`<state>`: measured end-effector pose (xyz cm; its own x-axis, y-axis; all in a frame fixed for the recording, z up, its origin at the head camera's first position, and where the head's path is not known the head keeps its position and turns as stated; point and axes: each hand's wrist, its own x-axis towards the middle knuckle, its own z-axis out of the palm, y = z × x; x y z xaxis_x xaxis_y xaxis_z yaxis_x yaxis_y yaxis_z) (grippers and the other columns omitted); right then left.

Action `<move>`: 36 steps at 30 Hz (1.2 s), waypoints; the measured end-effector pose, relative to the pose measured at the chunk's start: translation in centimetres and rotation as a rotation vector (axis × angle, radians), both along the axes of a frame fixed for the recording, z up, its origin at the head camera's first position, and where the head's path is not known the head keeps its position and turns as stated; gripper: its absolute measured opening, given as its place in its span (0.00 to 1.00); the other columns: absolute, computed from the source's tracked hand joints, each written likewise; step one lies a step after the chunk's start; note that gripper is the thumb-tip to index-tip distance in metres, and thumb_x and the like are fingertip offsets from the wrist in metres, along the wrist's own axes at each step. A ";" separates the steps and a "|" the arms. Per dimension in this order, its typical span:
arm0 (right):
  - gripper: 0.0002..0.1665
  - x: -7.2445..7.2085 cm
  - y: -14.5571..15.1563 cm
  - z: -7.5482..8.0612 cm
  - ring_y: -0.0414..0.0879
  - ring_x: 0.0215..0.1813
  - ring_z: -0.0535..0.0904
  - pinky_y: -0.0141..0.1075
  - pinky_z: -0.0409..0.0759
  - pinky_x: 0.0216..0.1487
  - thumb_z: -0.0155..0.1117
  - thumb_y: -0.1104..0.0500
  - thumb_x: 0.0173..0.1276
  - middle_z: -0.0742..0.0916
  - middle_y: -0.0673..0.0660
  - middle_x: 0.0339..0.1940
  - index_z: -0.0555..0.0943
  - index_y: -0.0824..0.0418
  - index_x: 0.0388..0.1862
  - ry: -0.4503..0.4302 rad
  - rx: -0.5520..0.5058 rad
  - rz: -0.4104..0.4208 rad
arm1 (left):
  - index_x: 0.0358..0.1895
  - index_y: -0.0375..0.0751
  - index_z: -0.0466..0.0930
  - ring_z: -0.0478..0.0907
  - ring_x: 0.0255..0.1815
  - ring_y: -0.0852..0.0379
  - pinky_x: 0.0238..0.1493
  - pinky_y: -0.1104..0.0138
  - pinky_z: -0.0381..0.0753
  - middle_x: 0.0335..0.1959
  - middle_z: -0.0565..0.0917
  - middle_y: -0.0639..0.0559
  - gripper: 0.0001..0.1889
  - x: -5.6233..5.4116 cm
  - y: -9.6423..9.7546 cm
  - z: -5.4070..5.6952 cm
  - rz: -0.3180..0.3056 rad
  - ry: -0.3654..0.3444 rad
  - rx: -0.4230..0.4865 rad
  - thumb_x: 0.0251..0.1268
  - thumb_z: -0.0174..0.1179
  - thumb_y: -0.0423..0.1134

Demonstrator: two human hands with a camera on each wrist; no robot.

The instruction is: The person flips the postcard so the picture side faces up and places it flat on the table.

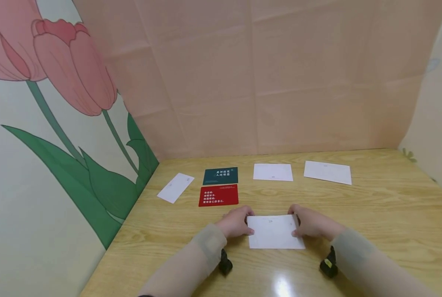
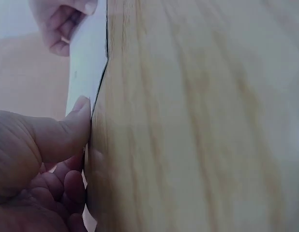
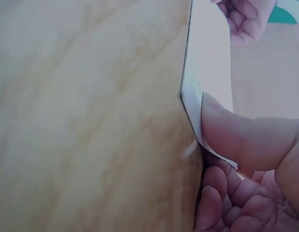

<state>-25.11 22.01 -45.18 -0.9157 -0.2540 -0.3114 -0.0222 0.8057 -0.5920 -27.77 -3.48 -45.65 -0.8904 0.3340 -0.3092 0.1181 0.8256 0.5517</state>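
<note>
With the thumb and fingers of our left hand [image 1: 236, 222] and right hand [image 1: 313, 222], we pinch opposite short sides of a white card [image 1: 274, 233], nearer us than the red card [image 1: 219, 195]. We judge this a two-handed holding step; shifting it calls for an even grip.

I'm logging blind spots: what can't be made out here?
Head: grey print on the held white rectangular paper card, too small to read.
Head: that card's underside, facing down.
Left wrist: bare right hand, cut by the top edge.
Right wrist: bare left hand, cut likewise.
</note>
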 end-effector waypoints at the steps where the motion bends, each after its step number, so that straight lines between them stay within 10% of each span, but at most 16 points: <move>1: 0.32 -0.1 0.1 -0.1 0.53 0.43 0.72 0.47 0.71 0.44 0.76 0.57 0.53 0.78 0.58 0.44 0.71 0.62 0.55 0.004 -0.010 -0.001 | 0.51 0.56 0.76 0.72 0.36 0.59 0.43 0.61 0.75 0.33 0.76 0.59 0.25 0.0 -0.1 -0.1 0.016 -0.002 0.008 0.47 0.75 0.42; 16: 0.21 0.1 0.8 -0.5 0.50 0.40 0.71 0.42 0.70 0.40 0.68 0.58 0.63 0.77 0.57 0.38 0.73 0.66 0.50 0.038 -0.134 -0.093 | 0.47 0.52 0.78 0.74 0.33 0.57 0.36 0.65 0.75 0.31 0.77 0.56 0.20 0.0 -0.8 -0.3 0.108 -0.024 0.103 0.50 0.74 0.43; 36: 0.24 0.7 0.9 0.7 0.50 0.38 0.71 0.41 0.78 0.36 0.62 0.64 0.68 0.72 0.60 0.38 0.66 0.71 0.58 0.020 -0.426 -0.189 | 0.41 0.47 0.80 0.76 0.40 0.53 0.45 0.60 0.77 0.37 0.80 0.54 0.10 0.3 -1.3 0.2 0.303 -0.136 0.517 0.59 0.68 0.44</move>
